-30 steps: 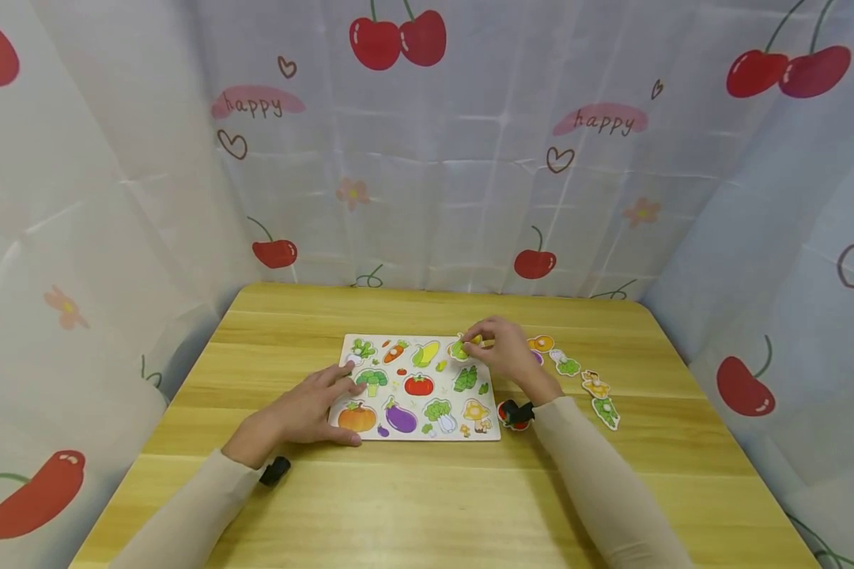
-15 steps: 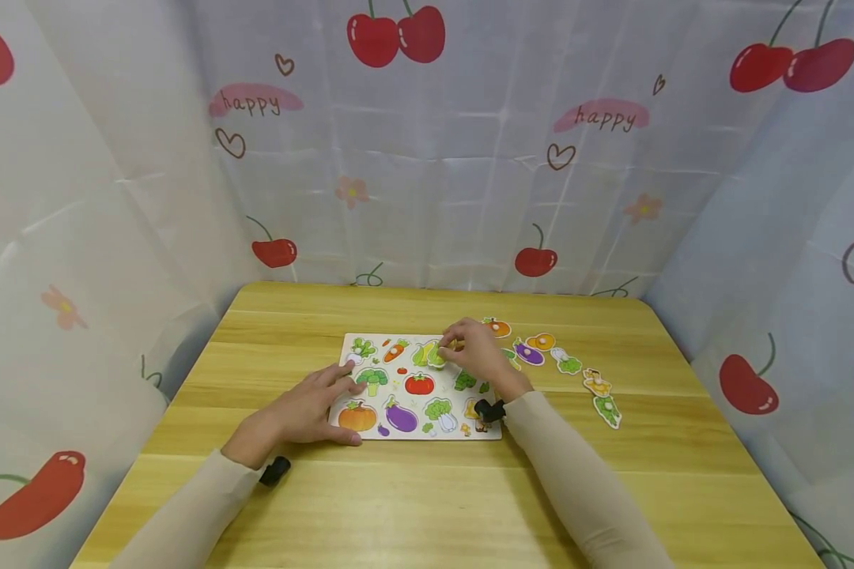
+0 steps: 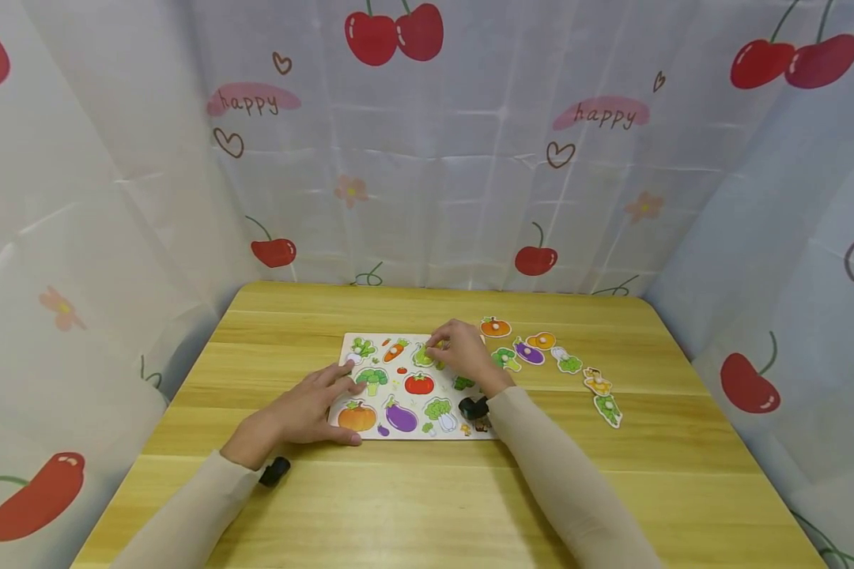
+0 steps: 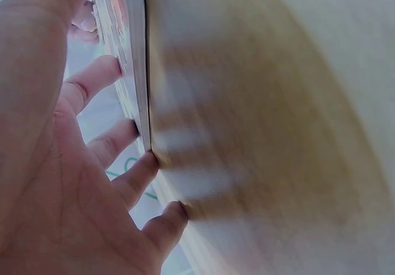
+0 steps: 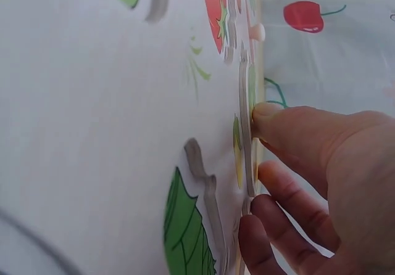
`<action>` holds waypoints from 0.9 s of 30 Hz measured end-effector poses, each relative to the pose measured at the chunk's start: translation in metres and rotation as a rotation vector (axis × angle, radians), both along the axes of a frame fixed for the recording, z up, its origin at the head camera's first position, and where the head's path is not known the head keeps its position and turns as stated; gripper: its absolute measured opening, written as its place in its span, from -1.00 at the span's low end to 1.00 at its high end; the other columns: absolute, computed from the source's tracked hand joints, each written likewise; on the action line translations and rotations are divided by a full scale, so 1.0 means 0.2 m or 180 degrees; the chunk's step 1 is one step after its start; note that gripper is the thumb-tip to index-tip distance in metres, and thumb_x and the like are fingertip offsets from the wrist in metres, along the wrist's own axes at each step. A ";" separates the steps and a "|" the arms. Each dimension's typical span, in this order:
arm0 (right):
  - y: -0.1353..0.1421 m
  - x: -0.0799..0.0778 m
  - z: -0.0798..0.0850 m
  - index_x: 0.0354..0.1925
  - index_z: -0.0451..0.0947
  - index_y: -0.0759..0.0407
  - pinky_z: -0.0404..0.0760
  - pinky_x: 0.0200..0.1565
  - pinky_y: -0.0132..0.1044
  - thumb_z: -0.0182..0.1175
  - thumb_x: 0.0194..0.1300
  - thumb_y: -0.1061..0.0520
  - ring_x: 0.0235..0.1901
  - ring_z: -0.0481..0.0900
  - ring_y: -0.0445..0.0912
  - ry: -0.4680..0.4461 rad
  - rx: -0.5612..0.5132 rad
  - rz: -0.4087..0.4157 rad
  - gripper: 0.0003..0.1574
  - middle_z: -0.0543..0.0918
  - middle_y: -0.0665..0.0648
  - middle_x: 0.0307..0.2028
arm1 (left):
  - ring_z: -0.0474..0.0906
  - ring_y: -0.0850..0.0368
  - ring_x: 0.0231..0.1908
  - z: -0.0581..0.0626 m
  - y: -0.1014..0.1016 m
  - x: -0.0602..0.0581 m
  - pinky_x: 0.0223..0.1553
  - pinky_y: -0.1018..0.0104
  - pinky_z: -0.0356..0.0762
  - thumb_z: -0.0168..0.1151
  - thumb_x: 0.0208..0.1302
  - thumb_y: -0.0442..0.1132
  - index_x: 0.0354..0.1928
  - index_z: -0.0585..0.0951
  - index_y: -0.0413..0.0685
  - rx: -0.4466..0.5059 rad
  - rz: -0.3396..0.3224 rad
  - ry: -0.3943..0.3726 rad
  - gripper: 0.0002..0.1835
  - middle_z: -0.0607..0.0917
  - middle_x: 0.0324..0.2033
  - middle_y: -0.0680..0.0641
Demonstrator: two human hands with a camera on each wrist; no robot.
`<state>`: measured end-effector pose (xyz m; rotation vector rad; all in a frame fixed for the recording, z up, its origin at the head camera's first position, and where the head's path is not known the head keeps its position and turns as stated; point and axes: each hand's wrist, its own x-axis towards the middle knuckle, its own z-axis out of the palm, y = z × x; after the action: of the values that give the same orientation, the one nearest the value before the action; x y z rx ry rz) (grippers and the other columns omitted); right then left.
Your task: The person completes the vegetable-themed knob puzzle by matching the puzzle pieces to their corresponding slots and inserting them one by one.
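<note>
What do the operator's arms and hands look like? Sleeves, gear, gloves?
Plain cream long sleeves, left sleeve and right sleeve. Small black device at each wrist, left device and right device. Left hand and right hand: no gloves. No cables visible in the head view.

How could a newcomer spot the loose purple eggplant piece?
Start with the yellow wood-grain table and the white rectangular vegetable-printed board on it. Just beyond the board's right edge, the purple eggplant piece lies between the green broccoli piece and the rounded yellow-orange piece. No other loose piece is purple.
</note>
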<state>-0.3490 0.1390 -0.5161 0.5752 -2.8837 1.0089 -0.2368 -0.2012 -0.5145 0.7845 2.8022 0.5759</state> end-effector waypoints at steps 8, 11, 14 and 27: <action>-0.03 -0.01 0.00 -0.10 0.98 0.07 0.82 0.24 0.06 0.59 0.56 0.09 0.13 0.75 0.06 -0.0080 -0.0040 0.0031 -0.90 0.86 0.14 0.12 | 0.22 -0.53 0.78 -0.01 -0.01 -0.01 0.71 -0.54 0.37 0.64 0.27 0.52 0.69 0.57 0.10 -0.0015 -0.0027 0.0026 0.10 0.24 0.85 -0.29; -0.04 -0.01 -0.01 -0.11 0.98 0.07 0.81 0.25 0.07 0.58 0.56 0.09 0.14 0.74 0.07 -0.0081 -0.0016 0.0039 -0.91 0.85 0.15 0.11 | 0.22 -0.53 0.78 -0.02 -0.01 -0.01 0.71 -0.54 0.36 0.64 0.26 0.52 0.70 0.56 0.10 -0.0009 -0.0031 0.0026 0.10 0.24 0.85 -0.29; -0.04 -0.01 0.00 -0.11 0.98 0.08 0.80 0.28 0.09 0.58 0.57 0.09 0.16 0.74 0.09 -0.0108 -0.0011 0.0038 -0.90 0.84 0.15 0.12 | 0.22 -0.53 0.78 -0.02 -0.01 -0.01 0.71 -0.54 0.36 0.64 0.26 0.52 0.70 0.56 0.09 -0.0008 -0.0031 0.0028 0.11 0.24 0.85 -0.29; -0.04 0.00 0.00 -0.07 0.98 0.06 0.81 0.28 0.09 0.58 0.58 0.07 0.16 0.74 0.09 -0.0182 0.0004 0.0008 -0.89 0.83 0.15 0.14 | 0.22 -0.53 0.78 -0.02 -0.01 -0.01 0.71 -0.54 0.36 0.66 0.26 0.50 0.71 0.56 0.07 -0.0015 -0.0026 0.0025 0.12 0.25 0.85 -0.29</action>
<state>-0.3500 0.1302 -0.5168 0.5590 -2.9337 1.0411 -0.2392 -0.2023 -0.5184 0.7986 2.8052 0.5660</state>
